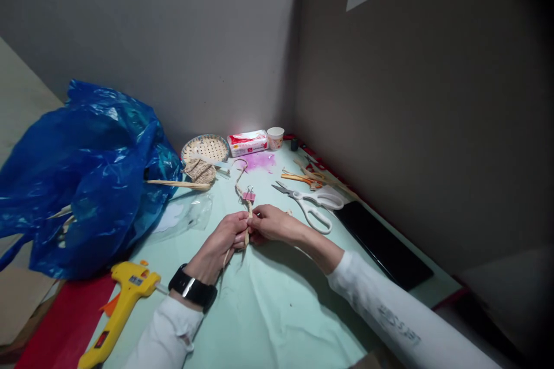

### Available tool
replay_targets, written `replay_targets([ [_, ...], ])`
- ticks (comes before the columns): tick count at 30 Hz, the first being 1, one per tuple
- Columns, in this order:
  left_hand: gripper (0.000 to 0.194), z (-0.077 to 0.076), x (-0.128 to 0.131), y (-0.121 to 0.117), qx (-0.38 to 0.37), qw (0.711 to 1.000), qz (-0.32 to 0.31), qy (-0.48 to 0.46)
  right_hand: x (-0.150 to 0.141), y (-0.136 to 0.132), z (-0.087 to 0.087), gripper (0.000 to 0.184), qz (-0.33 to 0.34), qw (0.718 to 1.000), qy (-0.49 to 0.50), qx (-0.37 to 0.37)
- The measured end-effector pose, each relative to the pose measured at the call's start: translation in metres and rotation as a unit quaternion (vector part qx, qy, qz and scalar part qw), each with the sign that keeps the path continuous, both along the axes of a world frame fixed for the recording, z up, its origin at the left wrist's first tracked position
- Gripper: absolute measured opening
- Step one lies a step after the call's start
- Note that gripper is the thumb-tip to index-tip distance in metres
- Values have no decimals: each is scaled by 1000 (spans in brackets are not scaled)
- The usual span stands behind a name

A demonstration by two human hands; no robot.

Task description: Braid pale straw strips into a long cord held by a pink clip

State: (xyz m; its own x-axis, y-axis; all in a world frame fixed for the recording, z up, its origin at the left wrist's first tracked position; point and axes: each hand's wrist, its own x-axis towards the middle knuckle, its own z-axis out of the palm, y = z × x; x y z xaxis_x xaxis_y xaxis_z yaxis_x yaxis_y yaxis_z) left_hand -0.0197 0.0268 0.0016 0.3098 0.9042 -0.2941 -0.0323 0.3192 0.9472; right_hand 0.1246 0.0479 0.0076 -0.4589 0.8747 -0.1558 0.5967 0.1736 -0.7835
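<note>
My left hand (223, 242) and my right hand (272, 223) meet at the middle of the table, both pinched on a thin braid of straw-coloured fibre (240, 187). The braid runs away from my fingers toward the back of the table. A pink binder clip (249, 195) is clamped on it just beyond my fingertips. Loose strand ends hang below my left hand. A black smartwatch (193, 287) sits on my left wrist.
White scissors (312, 203) lie right of my hands, with straw strips (303, 177) behind them. A big blue plastic bag (82, 176) fills the left. A yellow glue gun (119, 308), a woven tray (205, 149), a tissue pack (247, 143), a paper cup (275, 138) and a black slab (381, 245) stand around.
</note>
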Motion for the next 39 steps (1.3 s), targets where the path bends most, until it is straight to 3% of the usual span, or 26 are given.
replay_targets([
  [4, 13, -2, 0, -2, 27, 999, -3, 46, 0, 7, -6, 23, -22, 1000, 2, 18],
  [8, 11, -7, 3, -7, 93, 984, 17, 152, 2, 2, -10, 25, -68, 996, 14, 54],
  [12, 4, -2, 5, -12, 193, 935, 36, 295, 2, -2, -13, 24, -98, 993, 29, 64],
  [16, 17, 15, -2, -17, 241, 873, 30, 423, 1, -2, -18, 20, -123, 989, 52, 59],
  [21, 28, 26, 0, -31, 259, 804, 41, 534, 2, -3, -20, 21, -131, 984, 123, 8],
  [26, 27, 8, 36, -55, 293, 768, -14, 570, 6, -3, -17, 20, -121, 967, 208, -83],
  [29, 29, 5, 48, -64, 313, 752, -53, 578, 8, 1, -16, 18, -113, 953, 248, -135],
  [31, 27, 11, 45, -62, 322, 770, -42, 550, 9, 3, -16, 16, -115, 944, 266, -154],
  [32, 25, 15, 40, -58, 314, 797, -21, 516, 9, 4, -17, 16, -116, 941, 274, -161],
  [34, 22, 20, 26, -44, 240, 876, 128, 399, 9, 5, -17, 17, -116, 936, 284, -173],
  [35, 15, 21, 20, -36, 162, 924, 161, 308, 9, 4, -16, 17, -115, 934, 287, -177],
  [39, 25, 11, 10, -9, 54, 974, 81, 203, 10, 2, -13, 17, -99, 936, 286, -182],
])
